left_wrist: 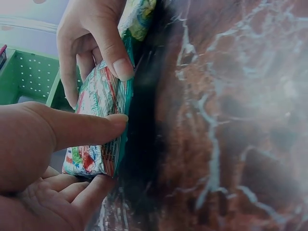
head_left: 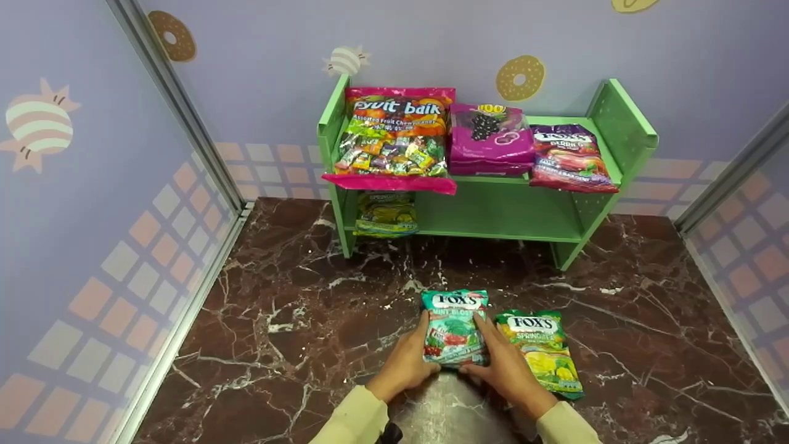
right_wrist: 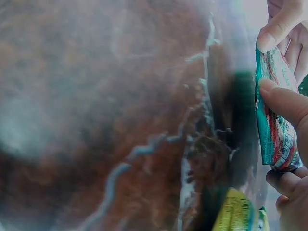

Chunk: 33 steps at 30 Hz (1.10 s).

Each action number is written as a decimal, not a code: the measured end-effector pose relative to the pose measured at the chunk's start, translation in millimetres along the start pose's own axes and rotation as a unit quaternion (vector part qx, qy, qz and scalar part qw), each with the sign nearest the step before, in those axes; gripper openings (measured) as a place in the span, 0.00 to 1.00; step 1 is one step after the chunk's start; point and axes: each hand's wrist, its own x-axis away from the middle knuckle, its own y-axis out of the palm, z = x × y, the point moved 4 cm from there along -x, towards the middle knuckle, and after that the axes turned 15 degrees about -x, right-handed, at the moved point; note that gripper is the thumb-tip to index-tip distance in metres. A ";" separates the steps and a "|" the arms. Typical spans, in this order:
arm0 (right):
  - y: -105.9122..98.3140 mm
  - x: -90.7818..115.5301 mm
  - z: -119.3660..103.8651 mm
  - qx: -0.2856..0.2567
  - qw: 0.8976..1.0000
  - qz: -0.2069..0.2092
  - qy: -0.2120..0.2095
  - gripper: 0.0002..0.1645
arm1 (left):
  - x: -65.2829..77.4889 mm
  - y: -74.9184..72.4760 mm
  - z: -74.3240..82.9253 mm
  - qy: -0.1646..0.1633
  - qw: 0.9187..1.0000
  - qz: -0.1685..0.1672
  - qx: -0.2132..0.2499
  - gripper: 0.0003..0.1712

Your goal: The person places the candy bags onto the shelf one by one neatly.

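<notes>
A teal Fox's candy bag is held between both hands above the marble surface, its printed front facing up in the head view. My left hand grips its left side, with the thumb on the near edge. On the opposite side my right hand grips it the same way. Both thumbs press the teal bottom seam in the left wrist view, where the bag appears edge-on. A green and yellow Fox's candy bag lies just right of the right hand.
A green two-tier shelf stands at the back. On top are a large fruit candy bag, a purple bag and a red-purple Fox's bag. A yellow-green bag sits on its lower tier, left. Printed walls enclose the sides.
</notes>
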 end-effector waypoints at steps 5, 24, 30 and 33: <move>-6.6 -3.9 -5.0 -0.017 1.000 0.001 0.002 0.63 | -4.7 -7.5 4.2 -0.001 1.000 0.000 -0.004 0.61; -25.3 -21.3 -23.3 -0.025 0.999 0.015 -0.026 0.62 | -20.6 -37.8 16.8 0.036 0.997 0.035 -0.051 0.62; -31.9 -27.0 -30.5 -0.018 0.999 0.011 -0.032 0.62 | -24.2 -47.2 21.0 0.049 0.996 0.044 -0.056 0.62; -34.8 -29.8 -34.0 -0.016 0.999 0.010 -0.036 0.62 | -26.6 -51.7 22.3 0.051 0.996 0.042 -0.060 0.62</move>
